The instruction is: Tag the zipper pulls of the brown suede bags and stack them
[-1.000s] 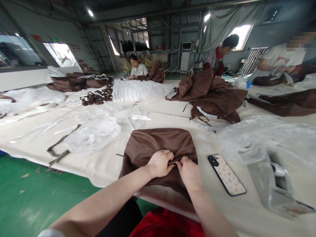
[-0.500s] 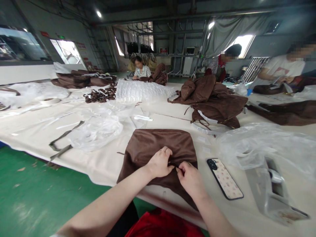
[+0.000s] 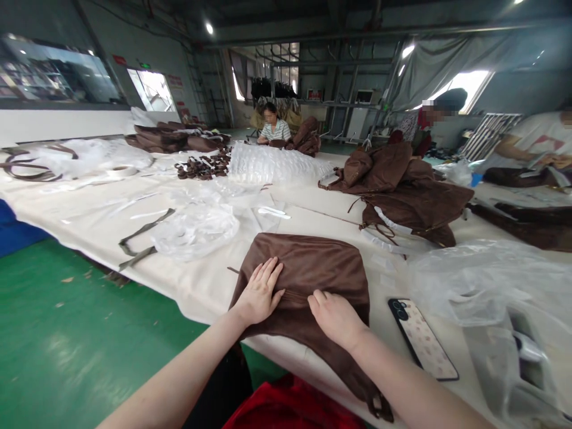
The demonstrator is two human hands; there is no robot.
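A brown suede-like bag lies flat on the white table right in front of me. My left hand rests flat on its left side with the fingers stretched out and together. My right hand lies on the bag's lower middle, knuckles up, fingers curled down onto the fabric; whether they pinch anything is hidden. The two hands are a short gap apart.
A phone lies face down right of the bag. Clear plastic bags and a grey tape dispenser are at the right. More brown bags, loose straps and other people working stand farther back. Green floor lies left.
My hands stopped pinching the bag's middle together. The left hand slid left and flattened out; the right hand moved slightly down. The camera turned a little to the left.
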